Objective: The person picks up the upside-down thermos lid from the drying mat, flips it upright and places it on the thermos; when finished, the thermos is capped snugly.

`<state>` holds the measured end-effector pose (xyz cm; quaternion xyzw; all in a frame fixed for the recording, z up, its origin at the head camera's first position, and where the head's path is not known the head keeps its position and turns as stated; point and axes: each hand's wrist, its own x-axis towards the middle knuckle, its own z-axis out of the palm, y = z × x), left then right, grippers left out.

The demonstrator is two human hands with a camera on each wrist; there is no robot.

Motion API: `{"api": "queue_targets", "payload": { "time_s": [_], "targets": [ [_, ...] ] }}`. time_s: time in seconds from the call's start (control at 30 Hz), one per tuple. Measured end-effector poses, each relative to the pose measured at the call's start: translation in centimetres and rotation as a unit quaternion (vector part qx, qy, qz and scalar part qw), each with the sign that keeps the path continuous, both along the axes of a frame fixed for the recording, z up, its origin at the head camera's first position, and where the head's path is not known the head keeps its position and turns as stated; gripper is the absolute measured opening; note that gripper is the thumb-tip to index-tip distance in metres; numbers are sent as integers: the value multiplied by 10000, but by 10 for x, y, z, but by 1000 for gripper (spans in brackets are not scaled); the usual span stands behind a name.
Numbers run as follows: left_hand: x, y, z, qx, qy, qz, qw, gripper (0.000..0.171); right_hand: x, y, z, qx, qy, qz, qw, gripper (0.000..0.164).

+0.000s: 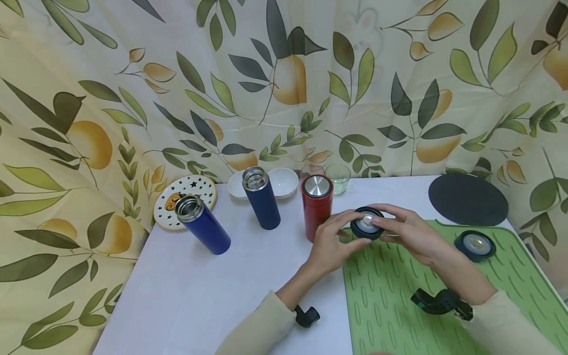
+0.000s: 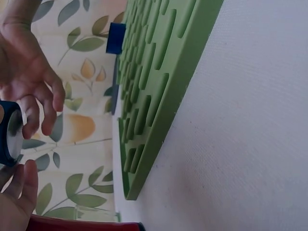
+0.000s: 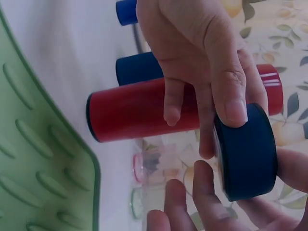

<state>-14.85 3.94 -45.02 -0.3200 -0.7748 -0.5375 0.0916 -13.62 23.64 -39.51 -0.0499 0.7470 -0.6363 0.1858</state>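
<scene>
Both hands hold a dark blue bottle lid [image 1: 367, 223] above the green mat's left edge, its inner side with a pale round centre turned up. My left hand [image 1: 333, 241] pinches its rim from the left. From the other side my right hand [image 1: 414, 234] grips it, fingertips reaching over the inside. In the right wrist view the lid [image 3: 250, 154] shows its smooth blue side wall between the hands. Just behind the left hand stands a red thermos [image 1: 317, 207] with a steel-coloured top. Two blue bottles, one darker [image 1: 263, 199] and one brighter [image 1: 204, 227], stand lidless with steel mouths further left.
A second dark lid [image 1: 476, 245] lies on the green ridged mat [image 1: 386, 305] at right. Behind are a black round mat [image 1: 468, 199], white bowls [image 1: 284, 182], a clear glass [image 1: 338, 177] and a star-patterned round plate [image 1: 195, 185]. A patterned curtain [image 1: 284, 123] closes off the back.
</scene>
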Motion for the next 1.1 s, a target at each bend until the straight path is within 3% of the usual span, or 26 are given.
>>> {"api": "queue_targets", "payload": {
  "time_s": [0.2,0.4,0.53,0.63,0.73,0.8,0.83,0.9,0.97,1.03,1.1],
  "targets": [
    [0,-4,0,162,-33,-124,9998,50,0,-3,3,-269,-206,90,9994,53],
    [0,-6,3,119,-125,-237,9996,50,1,-5,3,-250,-94,-63,9996,51],
    [11,-9,26,182,-393,-359,9984,50,1,-5,3,-265,106,-272,9992,49],
    [20,-11,46,362,-719,-336,9962,53,2,-2,5,-589,312,-432,9968,45],
    [22,-11,51,732,-1214,-260,9896,54,4,3,8,-901,702,-530,9920,44],
    [21,-10,52,1124,-1783,-280,9771,51,5,4,10,-878,1039,-608,9888,44],
    [20,-9,51,1343,-2145,-333,9669,47,6,5,11,-785,1223,-650,9872,44],
    [17,-8,47,1781,-2970,-447,9370,40,9,4,13,-422,1606,-750,9833,45],
    [14,-6,44,2110,-3760,-581,9004,33,11,2,14,-40,1933,-837,9776,45],
    [12,-6,42,2279,-4342,-725,8685,30,13,0,14,284,2225,-893,9704,45],
    [11,-5,42,2380,-4748,-913,8423,32,15,-2,14,450,2480,-920,9633,44]
  ]
}}
